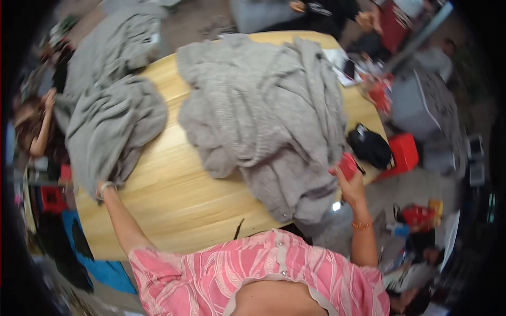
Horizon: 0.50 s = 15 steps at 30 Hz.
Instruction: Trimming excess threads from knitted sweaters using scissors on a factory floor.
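Note:
A large heap of grey knitted fabric (263, 100) lies over the middle and far side of the wooden table. A second grey fabric bundle (113, 121) is spread over the table's left edge. At that bundle's near edge, my left hand (105, 189) is closed on the cloth, its fingers partly hidden by it. On the right, my right hand (350, 184) is closed around a small red object (346, 164), too blurred to name. It is next to the right edge of the large heap. A small metal glint shows at the heap's near corner.
The light wooden table (174, 210) has rounded corners. A black bag or cap-like item (370, 146) lies on its right side, next to a red stool (405, 155). Papers and a phone (349, 68) lie at the far right. A person (39, 126) is at the far left.

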{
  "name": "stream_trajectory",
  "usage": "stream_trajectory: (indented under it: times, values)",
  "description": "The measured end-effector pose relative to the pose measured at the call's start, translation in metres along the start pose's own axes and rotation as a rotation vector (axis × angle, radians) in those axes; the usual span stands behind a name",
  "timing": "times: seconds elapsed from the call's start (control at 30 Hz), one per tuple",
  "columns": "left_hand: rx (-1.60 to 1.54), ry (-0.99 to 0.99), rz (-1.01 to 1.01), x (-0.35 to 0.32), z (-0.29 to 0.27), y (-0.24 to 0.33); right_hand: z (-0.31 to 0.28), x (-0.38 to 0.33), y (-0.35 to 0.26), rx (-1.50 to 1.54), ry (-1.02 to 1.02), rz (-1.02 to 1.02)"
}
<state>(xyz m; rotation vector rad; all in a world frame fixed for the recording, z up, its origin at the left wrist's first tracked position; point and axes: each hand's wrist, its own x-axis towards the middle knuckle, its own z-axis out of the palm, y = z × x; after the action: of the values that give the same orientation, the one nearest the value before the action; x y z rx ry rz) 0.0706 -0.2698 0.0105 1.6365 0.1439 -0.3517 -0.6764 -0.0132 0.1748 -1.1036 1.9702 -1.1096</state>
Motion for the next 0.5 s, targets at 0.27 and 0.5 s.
stream_trajectory:
  times: [0.27,0.5]
  values:
    - [0.268,-1.401,0.316,-0.349,-0.005,-0.002,-0.009,-0.008,0.015,0.043,-0.046,0.025]
    - [0.163,-1.457,0.332,-0.538,0.062,-0.042,-0.031,-0.022,0.036,0.016,-0.062,-0.053]
